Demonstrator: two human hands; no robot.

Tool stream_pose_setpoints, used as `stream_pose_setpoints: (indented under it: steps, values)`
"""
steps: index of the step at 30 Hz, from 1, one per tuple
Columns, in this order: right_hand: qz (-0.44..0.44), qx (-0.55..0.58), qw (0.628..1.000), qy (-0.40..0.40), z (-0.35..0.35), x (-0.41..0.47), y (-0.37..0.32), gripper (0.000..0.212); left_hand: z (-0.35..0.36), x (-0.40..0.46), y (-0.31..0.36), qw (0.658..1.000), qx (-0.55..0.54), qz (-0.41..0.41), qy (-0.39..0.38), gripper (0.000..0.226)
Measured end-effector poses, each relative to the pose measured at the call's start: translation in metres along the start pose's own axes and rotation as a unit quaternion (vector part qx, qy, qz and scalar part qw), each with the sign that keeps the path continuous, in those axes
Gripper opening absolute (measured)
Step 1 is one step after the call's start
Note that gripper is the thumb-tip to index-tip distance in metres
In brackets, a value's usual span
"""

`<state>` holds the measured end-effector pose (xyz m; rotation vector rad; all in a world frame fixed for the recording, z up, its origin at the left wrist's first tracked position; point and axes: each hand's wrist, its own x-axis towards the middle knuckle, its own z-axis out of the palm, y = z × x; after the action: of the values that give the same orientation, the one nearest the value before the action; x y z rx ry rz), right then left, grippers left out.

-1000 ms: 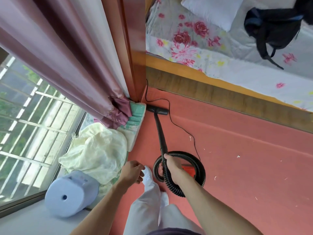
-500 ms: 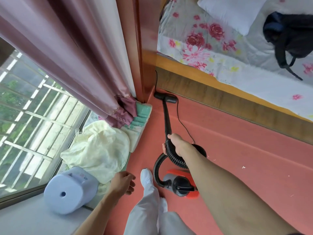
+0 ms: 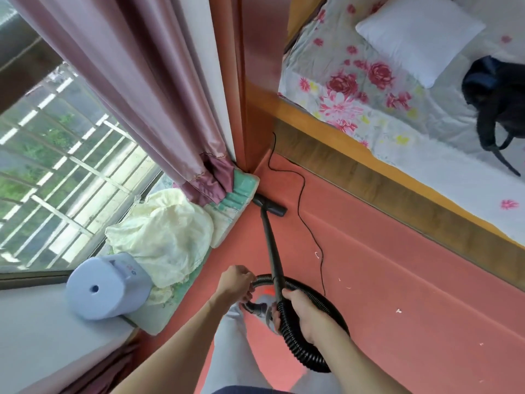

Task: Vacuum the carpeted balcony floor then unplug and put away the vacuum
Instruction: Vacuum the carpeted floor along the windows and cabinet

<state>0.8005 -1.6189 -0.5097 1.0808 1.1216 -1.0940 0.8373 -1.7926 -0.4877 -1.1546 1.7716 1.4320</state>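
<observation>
The vacuum's black nozzle (image 3: 270, 207) rests on the red carpet (image 3: 397, 265) beside a green cushion, near the corner. Its black wand (image 3: 271, 245) slants back to my right hand (image 3: 308, 314), which grips it where the ribbed black hose (image 3: 306, 354) starts. The hose curls in a loop below my hands. My left hand (image 3: 235, 285) is closed on the hose's upper bend. The vacuum body is almost hidden; only an orange sliver (image 3: 267, 292) shows. A thin black cord (image 3: 302, 194) snakes from the corner across the carpet. Small white scraps (image 3: 398, 310) dot the carpet.
A pink curtain (image 3: 147, 89) hangs at the left over a barred window (image 3: 56, 166). A green cushion (image 3: 238, 194), a pale yellow cloth (image 3: 162, 237) and a light blue cylinder (image 3: 105, 285) lie on the sill. A wooden bed frame (image 3: 397, 180) with a floral sheet, pillow and black backpack (image 3: 500, 100) borders the right.
The nozzle has drawn back from the corner to beside the cushion. My left hand rose from beside my leg and closed on the hose. The vacuum body is now hidden under my hands.
</observation>
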Motion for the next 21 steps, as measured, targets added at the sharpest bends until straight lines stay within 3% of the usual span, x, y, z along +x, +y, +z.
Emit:
stream_pose_setpoints:
  steps: [7,12,17,21]
  values:
    - [0.001,-0.091,0.995,-0.031,-0.101,-0.014,-0.037,0.032,0.104,-0.054,-0.022,0.989,-0.067,-0.037,0.127,0.016]
    - [0.003,-0.207,0.978,-0.017,-0.181,-0.030,-0.002,0.023,0.200,-0.118,-0.044,0.985,-0.099,-0.084,0.115,0.017]
    - [0.026,-0.337,0.941,-0.026,-0.234,-0.055,0.029,0.025,0.253,-0.159,-0.047,0.975,-0.146,-0.041,0.164,0.020]
    - [-0.003,-0.469,0.883,-0.020,-0.250,-0.069,0.034,0.027,0.286,-0.192,-0.062,0.958,-0.200,-0.036,0.201,0.022]
